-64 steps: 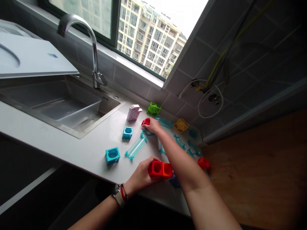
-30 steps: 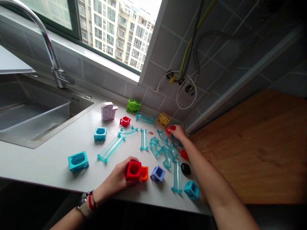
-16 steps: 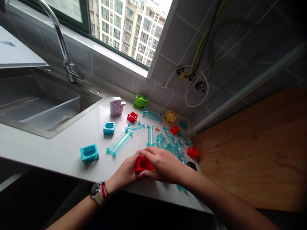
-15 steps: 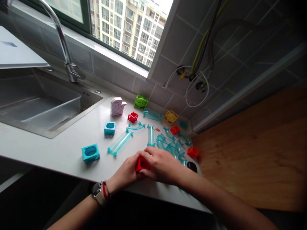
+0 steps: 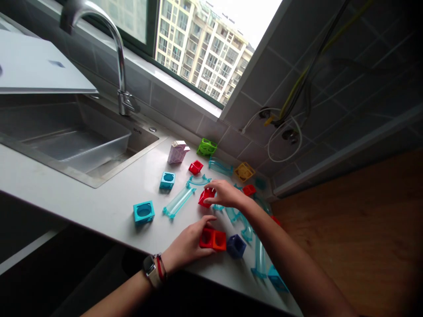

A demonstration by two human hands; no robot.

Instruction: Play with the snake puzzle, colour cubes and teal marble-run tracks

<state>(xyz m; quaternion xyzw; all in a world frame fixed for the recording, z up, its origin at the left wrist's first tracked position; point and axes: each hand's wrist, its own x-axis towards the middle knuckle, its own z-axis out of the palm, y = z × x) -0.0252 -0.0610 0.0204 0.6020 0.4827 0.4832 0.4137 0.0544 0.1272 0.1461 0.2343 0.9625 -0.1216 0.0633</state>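
Observation:
Near the counter's front edge, my left hand point(image 5: 189, 241) curls its thumb and fingers around a pair of red blocks point(image 5: 219, 241) lying side by side, with round hollows on top. Farther back, my right hand point(image 5: 225, 193) grips another red cube block point(image 5: 205, 198) between thumb and fingers, at or just above the counter. A dark blue block point(image 5: 235, 246) sits right of the red pair. Clear teal track pieces point(image 5: 179, 202) lie left of my right hand and under its forearm, which partly hides several of them.
Two teal blocks point(image 5: 144, 213) stand at left. Behind are a pink-white carton point(image 5: 177, 152), a small red block point(image 5: 195, 167), a green block point(image 5: 206, 147) and a yellow block point(image 5: 244, 171). The sink point(image 5: 99, 176) is at left; cables point(image 5: 291, 97) hang on the wall.
My hands, together over a red block before, are now apart: the right has moved forward with a red cube. The red pair and dark blue block now show, and the view has shifted.

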